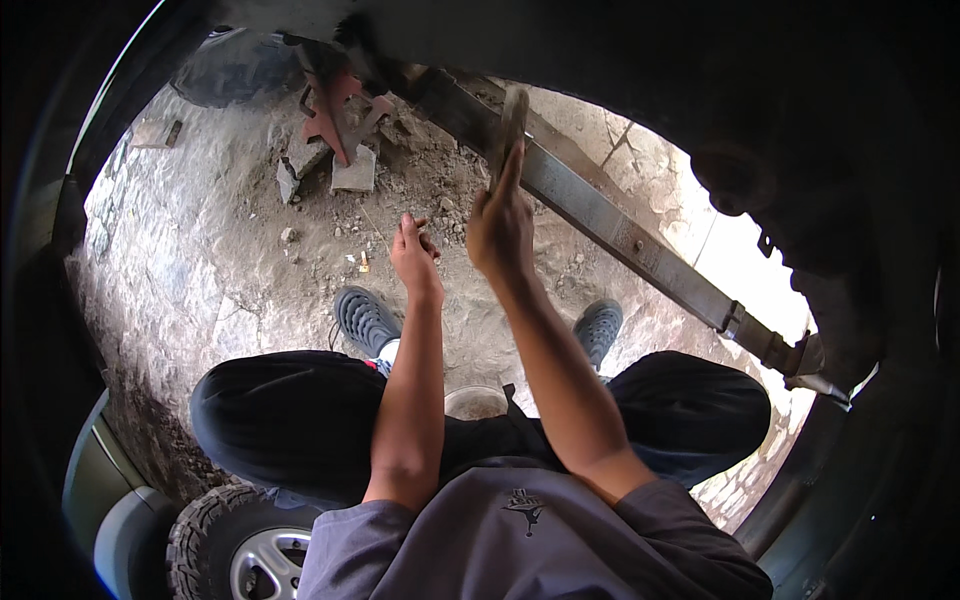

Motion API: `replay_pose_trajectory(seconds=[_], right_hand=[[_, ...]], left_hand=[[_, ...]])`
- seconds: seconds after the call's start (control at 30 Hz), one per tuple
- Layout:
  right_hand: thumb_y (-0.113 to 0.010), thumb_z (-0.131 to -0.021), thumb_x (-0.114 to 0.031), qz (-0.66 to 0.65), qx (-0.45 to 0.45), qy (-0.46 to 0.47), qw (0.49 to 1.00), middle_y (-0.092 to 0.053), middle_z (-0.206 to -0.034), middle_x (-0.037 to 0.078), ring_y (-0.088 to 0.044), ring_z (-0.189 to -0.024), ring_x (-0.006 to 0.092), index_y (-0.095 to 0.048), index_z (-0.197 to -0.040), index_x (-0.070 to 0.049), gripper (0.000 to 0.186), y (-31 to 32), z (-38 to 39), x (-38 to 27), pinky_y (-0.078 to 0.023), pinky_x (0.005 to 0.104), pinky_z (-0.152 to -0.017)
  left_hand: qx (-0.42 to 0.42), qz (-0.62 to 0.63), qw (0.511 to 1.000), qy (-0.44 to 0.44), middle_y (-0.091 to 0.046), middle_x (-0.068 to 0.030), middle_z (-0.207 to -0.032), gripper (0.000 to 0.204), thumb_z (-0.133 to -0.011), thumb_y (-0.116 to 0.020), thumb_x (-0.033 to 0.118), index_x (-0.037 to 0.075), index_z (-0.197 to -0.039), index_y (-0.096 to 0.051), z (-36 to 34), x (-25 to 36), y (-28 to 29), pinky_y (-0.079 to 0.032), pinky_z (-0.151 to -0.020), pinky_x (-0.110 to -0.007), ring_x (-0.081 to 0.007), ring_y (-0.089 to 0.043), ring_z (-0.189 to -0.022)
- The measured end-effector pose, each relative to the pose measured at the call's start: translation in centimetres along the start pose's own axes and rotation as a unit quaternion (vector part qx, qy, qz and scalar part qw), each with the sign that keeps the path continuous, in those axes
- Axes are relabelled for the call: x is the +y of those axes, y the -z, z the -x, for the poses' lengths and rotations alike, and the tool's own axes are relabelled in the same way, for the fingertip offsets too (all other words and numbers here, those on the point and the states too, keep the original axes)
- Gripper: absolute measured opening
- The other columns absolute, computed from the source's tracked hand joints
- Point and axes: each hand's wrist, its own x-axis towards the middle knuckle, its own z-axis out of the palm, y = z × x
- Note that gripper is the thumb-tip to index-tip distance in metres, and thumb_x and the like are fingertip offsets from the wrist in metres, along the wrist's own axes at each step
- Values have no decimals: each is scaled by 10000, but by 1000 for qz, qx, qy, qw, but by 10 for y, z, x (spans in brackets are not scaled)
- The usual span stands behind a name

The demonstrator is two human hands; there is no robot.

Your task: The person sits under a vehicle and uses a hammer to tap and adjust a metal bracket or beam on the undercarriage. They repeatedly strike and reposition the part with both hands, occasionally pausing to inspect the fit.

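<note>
My right hand is closed round a flat, narrow, grey-brown piece, its exact kind unclear. The index finger lies stretched along this piece, which stands upright in front of a long grey metal beam; whether the two touch I cannot tell. To the left and a little lower, my left hand hangs above the dirt with its fingers curled in. Its palm is turned away, so anything inside is hidden. Neither hand touches the other.
Dark vehicle parts surround the view. A red metal stand rises among broken concrete blocks at the far side. Loose rubble covers the ground. Behind me on the left is a wheel. My shoes flank the dirt.
</note>
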Motion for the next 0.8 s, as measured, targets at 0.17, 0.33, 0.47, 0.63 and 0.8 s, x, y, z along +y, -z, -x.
replay_pose_trajectory(seconds=[0.17,0.33,0.47,0.63,0.8], right_hand=[[-561,-1023,-62,-30,18,38,999,-527,-1458,396,-668,-1136,535,3,-1671,-11,861,-10,32,10,-547,577,-976],[-555,-1021,-68,6,1,17,1000,-628,-1309,387,-691,-1063,526,30,-1655,24,867,-15,-47,-20,-556,577,-944],[-569,-1008,-71,-31,3,41,999,-697,-1146,371,-708,-1014,523,19,-1653,22,878,-20,-27,-24,-579,586,-879],[-575,-1005,-54,-68,72,147,984,-656,-1236,399,-712,-998,525,55,-1661,-23,911,-38,24,-13,-601,586,-834],[-546,-1023,-76,-81,-10,-22,996,-552,-1428,395,-659,-1139,542,49,-1663,-23,876,-38,-40,-46,-556,572,-974]], left_hand=[[-7,4,1000,-13,-481,49,-709,369,-1095,-604,409,53,-1052,-686,3,5,4,-389,-546,-248,-58,-442,-590],[11,-17,1000,-1,-456,58,-707,382,-1100,-597,418,50,-1059,-690,5,7,13,-393,-550,-249,-50,-434,-599],[14,4,1000,-15,-447,61,-700,376,-1105,-590,413,52,-1051,-682,0,15,15,-384,-545,-250,-51,-426,-595],[5,9,1000,-24,-451,59,-688,363,-1110,-582,399,57,-1031,-671,-8,15,12,-385,-540,-253,-53,-416,-582],[-2,9,1000,-1,-455,55,-672,356,-1112,-580,393,61,-1020,-667,3,4,9,-379,-527,-253,-52,-416,-567]])
